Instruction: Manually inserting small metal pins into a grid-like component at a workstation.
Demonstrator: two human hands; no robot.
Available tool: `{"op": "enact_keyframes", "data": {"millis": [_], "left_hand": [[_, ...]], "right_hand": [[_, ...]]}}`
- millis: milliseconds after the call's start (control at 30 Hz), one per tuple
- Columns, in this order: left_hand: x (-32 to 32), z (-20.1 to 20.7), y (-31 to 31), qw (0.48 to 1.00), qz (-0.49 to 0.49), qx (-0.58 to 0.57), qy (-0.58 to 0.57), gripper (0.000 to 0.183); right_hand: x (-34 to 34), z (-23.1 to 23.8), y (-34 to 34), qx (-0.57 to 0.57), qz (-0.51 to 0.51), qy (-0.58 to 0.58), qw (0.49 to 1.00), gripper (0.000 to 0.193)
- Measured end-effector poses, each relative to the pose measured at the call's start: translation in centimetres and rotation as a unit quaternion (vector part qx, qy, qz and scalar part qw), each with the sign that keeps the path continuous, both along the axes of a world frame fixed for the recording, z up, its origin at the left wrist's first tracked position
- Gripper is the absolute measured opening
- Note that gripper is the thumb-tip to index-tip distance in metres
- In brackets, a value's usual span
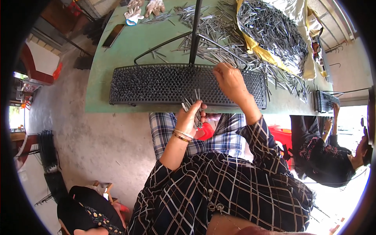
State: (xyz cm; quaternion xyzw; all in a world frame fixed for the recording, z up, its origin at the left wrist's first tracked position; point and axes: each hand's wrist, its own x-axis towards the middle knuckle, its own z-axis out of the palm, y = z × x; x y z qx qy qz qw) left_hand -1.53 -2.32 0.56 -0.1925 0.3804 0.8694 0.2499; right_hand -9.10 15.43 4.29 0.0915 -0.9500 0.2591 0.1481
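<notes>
Left hand (191, 114) raised, fingers curled closed, wrist bent upward; right hand (231, 81) stretched forward, palm down, fingertips pinched.

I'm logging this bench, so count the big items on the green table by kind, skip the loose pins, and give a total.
Perforated black racks: 2, one under the right hand, one at the far right edge
Work gloves: 2
Phone: 1
Yellow sack of pins: 1
Total: 6
The left hand holds a bundle of pins.
</notes>
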Motion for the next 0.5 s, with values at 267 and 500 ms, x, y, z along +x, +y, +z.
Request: {"op": "enact_keyframes", "data": {"millis": [267,500], "left_hand": [[0.0,0.8,-0.2,0.994,-0.064,-0.071,0.056,0.018],[1.0,0.2,0.6,0.99,-0.085,-0.063,0.092,0.017]], "right_hand": [[2.8,4.5,1.1,-0.13,0.244,-0.289,0.916,0.017],[2.5,2.3,0.5,-0.329,0.145,-0.366,0.858,0.022]]}}
